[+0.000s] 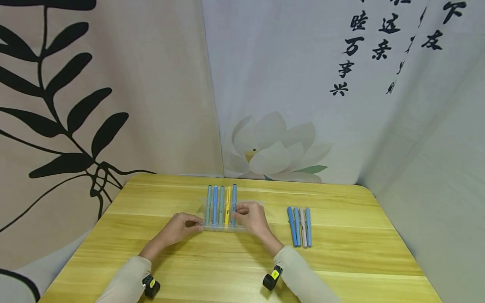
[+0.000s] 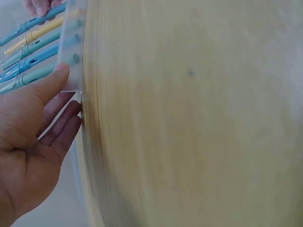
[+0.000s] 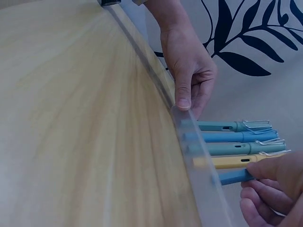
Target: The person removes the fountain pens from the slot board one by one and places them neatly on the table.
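Note:
A clear plastic pen rack (image 1: 242, 229) stands on the table with pens upright in a row. From the left come a green pen (image 1: 209, 204), a blue pen (image 1: 215, 204), another green pen (image 1: 221, 206) and a yellow pen (image 1: 227, 206). My left hand (image 1: 181, 229) grips the rack's near left corner, thumb (image 2: 59, 78) on the front lip. At the right end of the row, my right hand (image 1: 254, 216) pinches a darker blue pen (image 3: 235, 177) between thumb and fingers. Its lower end is behind the frosted lip in the right wrist view.
To the right of the rack, several loose pens lie side by side on the wooden table (image 1: 341, 261): blue ones (image 1: 291, 227) and a greyish-pink one (image 1: 303, 229). A printed curtain (image 1: 163, 84) hangs behind the table's far edge.

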A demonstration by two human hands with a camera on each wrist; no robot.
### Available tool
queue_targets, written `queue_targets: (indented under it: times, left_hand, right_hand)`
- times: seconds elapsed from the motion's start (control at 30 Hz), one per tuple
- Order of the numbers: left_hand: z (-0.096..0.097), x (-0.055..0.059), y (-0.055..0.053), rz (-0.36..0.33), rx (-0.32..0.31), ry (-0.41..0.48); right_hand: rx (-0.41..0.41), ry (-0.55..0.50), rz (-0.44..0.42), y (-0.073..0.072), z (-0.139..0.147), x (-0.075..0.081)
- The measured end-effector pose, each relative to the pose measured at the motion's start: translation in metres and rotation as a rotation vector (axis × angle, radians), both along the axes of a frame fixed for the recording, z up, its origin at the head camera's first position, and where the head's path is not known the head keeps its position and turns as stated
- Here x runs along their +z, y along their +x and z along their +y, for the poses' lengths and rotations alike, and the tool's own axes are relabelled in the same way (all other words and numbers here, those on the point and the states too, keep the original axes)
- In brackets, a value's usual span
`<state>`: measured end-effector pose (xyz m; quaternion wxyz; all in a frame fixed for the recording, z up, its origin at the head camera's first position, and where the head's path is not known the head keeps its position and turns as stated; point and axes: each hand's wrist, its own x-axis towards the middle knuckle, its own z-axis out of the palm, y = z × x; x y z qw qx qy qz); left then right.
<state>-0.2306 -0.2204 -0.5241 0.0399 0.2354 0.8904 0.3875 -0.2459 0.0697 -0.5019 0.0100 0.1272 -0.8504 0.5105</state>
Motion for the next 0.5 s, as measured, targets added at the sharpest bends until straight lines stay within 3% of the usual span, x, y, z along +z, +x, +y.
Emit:
queue_targets:
  times: [0.5]
  left_hand:
    - [0.001, 0.001, 0.0, 0.009, 0.002, -0.01]
  right_hand:
    - [0.004, 0.043, 0.038, 0.003, 0.006, 0.017]
